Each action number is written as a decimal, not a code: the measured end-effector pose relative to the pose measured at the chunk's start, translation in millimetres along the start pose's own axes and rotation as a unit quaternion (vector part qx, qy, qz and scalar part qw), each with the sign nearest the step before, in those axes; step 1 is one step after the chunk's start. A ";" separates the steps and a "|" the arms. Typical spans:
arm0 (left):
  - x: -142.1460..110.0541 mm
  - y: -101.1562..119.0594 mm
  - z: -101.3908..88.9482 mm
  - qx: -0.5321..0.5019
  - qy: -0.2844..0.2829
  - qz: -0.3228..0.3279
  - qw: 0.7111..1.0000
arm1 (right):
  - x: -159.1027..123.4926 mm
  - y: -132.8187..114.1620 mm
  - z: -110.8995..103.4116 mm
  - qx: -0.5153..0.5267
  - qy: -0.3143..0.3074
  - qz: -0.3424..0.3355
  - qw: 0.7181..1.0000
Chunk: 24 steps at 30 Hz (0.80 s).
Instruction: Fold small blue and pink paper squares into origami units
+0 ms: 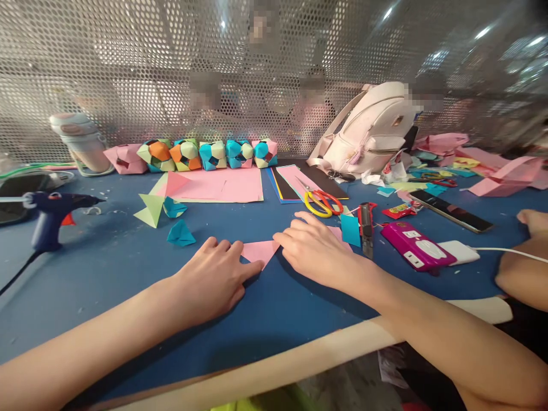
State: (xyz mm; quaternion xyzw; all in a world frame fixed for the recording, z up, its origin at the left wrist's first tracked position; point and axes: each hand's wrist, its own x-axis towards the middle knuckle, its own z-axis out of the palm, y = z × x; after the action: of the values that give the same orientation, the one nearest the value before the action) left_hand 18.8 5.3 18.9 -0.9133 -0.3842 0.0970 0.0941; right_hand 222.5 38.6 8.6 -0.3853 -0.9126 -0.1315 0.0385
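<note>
A small piece of pink folded paper [260, 250] lies on the blue tabletop, its visible part pointing down toward me. My left hand [218, 273] holds its left side down, fingers bent and thumb along the lower point. At the right corner, the closed fingertips of my right hand [310, 246] press on the same paper. Folded blue paper pieces [181, 234] and a light green one [150, 210] sit beyond my left hand. A blue paper square [350, 230] is just past my right hand, partly over another pink paper.
A glue gun [53, 214] stands at left. Several folded paper balls [213, 155] line the back beside a bottle [81, 142]. Scissors [319, 200], a cutter [366, 228], a purple power strip [417, 245], a phone [451, 211] and a backpack [370, 134] occupy the right; another person's arm [524, 262] rests there.
</note>
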 end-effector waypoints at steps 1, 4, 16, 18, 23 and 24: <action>0.6 -0.4 0.7 -0.004 0.002 -0.001 1.000 | 1.6 -1.1 2.0 0.021 0.018 -0.004 1.000; 3.4 -2.0 5.3 -0.019 0.027 -0.012 0.999 | 5.1 -4.2 10.1 0.118 0.057 -0.066 0.989; 16.1 -9.1 31.9 -0.180 0.198 -0.074 0.961 | 16.3 5.3 24.8 0.256 0.077 -0.042 0.963; 19.4 -12.3 35.7 -0.233 0.218 -0.104 0.942 | 18.0 5.1 28.1 0.265 0.091 -0.030 0.959; 23.6 -15.5 34.9 -0.394 0.247 -0.162 0.871 | 18.4 -2.4 26.2 0.421 0.101 0.065 0.899; 23.6 -15.0 33.6 -0.424 0.243 -0.166 0.856 | 18.0 -4.0 24.1 0.458 0.089 0.085 0.881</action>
State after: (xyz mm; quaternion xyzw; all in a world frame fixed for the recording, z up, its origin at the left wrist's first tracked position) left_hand 16.4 35.9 -12.2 -0.7817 -0.4989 -0.3179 -0.1973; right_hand 207.8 54.9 -12.4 -0.3879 -0.8273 0.2707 0.3030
